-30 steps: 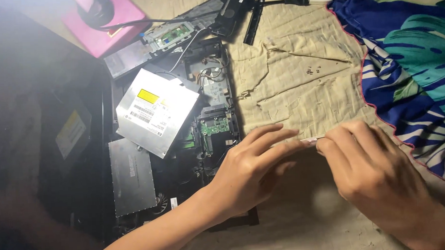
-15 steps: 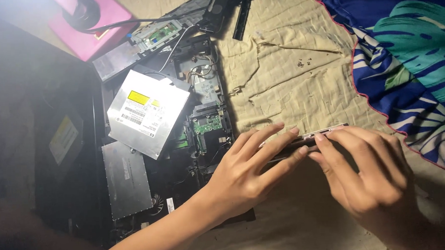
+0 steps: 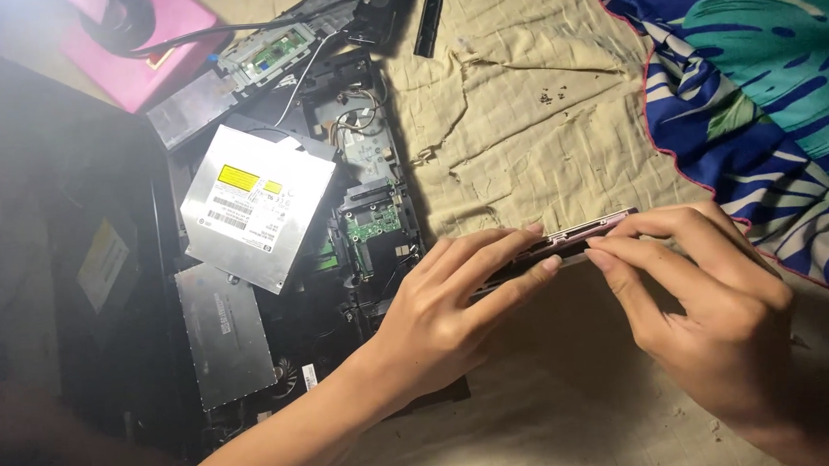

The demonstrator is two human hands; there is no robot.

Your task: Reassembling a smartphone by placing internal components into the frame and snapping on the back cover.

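Both hands, left [image 3: 445, 324] and right [image 3: 711, 314], pinched thin pinkish panel [image 3: 575, 238] edge-on above tan cloth [image 3: 522, 147]; step: prying along edge; next needed steady fingertip grip

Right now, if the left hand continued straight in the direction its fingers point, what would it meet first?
The left hand points up and right along the thin pinkish part it grips. Straight on it would first meet the right hand's fingertips, almost touching already; depth is unclear.
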